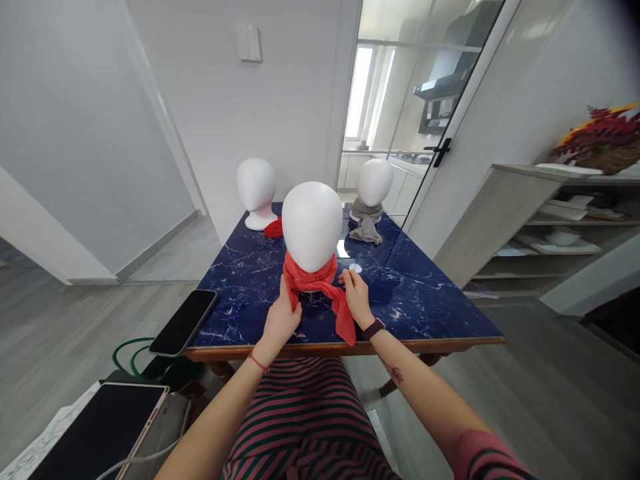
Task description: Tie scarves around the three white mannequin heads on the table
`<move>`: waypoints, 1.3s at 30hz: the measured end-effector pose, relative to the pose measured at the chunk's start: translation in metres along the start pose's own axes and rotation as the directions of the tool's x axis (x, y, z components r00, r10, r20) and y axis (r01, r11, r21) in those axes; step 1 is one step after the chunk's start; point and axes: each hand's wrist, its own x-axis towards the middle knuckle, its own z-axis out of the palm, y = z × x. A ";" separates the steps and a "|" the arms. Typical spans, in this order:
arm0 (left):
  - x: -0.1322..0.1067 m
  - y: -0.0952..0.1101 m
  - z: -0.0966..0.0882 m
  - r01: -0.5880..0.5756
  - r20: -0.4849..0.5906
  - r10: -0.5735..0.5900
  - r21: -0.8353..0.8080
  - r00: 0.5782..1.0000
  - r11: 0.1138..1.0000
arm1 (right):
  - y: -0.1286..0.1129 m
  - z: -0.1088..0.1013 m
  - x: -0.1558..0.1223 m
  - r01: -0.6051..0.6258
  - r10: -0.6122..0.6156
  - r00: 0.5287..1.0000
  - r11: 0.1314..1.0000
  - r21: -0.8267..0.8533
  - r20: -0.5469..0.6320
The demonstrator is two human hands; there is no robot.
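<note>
Grasping red scarf (324, 280) at its left side with left hand (280, 320). Bending right hand (358, 299) close by scarf's right side; cannot tell whether gripping. Wrapped round neck of front dummy head (313, 227), near table (415, 293) edge, with one end draping down at right. Also visible behind: left dummy head (256, 185) beside red cloth (273, 228), right dummy head (375, 182) wearing grey scarf (366, 230).

On table (420, 300): mannequin head (313, 227) stood near side, scarf (326, 280) round neck; second head (257, 187) far left, third head (375, 182) far right.
</note>
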 end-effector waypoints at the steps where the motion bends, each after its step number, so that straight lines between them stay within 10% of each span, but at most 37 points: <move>1: -0.008 0.006 -0.005 0.025 0.070 -0.018 -0.101 0.997 0.995 | 0.007 0.000 0.004 -0.044 0.044 0.999 0.999 -0.004 -0.029; 4: -0.029 0.026 -0.025 0.079 0.392 0.083 -0.380 0.916 0.922 | 0.028 0.005 0.019 -0.122 0.121 0.993 0.992 -0.014 -0.006; 7: -0.028 0.034 -0.047 0.191 0.682 0.291 -0.538 0.671 0.821 | 0.045 0.012 0.041 -0.161 0.162 0.987 0.987 -0.008 0.026; 9: -0.008 0.025 -0.053 0.200 0.618 0.222 -0.538 0.754 0.819 | 0.051 0.018 0.057 -0.193 0.193 0.981 0.981 -0.003 0.033; 11: 0.021 0.006 -0.049 0.122 0.328 0.044 -0.469 0.944 0.875 | 0.052 0.023 0.068 -0.209 0.209 0.977 0.978 -0.001 0.032; 13: 0.052 -0.015 -0.038 0.054 -0.002 -0.058 -0.342 0.998 0.938 | 0.049 0.028 0.072 -0.195 0.195 0.980 0.981 -0.004 0.026; 16: 0.083 -0.034 -0.013 0.031 -0.206 -0.088 -0.265 0.975 0.964 | 0.041 0.033 0.065 -0.153 0.153 0.988 0.988 -0.002 0.033; 26: 0.080 -0.033 0.026 -0.081 -0.253 -0.004 -0.322 0.967 0.943 | 0.033 0.032 0.060 -0.320 0.278 0.941 0.915 0.244 0.192; 35: 0.081 -0.024 0.019 -0.144 -0.307 0.026 -0.368 0.951 0.919 | 0.015 0.050 0.057 -0.600 0.359 0.800 0.510 0.617 0.482; 39: 0.052 0.003 0.010 -0.123 -0.502 -0.069 -0.338 0.862 0.933 | 0.011 0.043 0.058 -0.629 0.365 0.776 0.387 0.675 0.514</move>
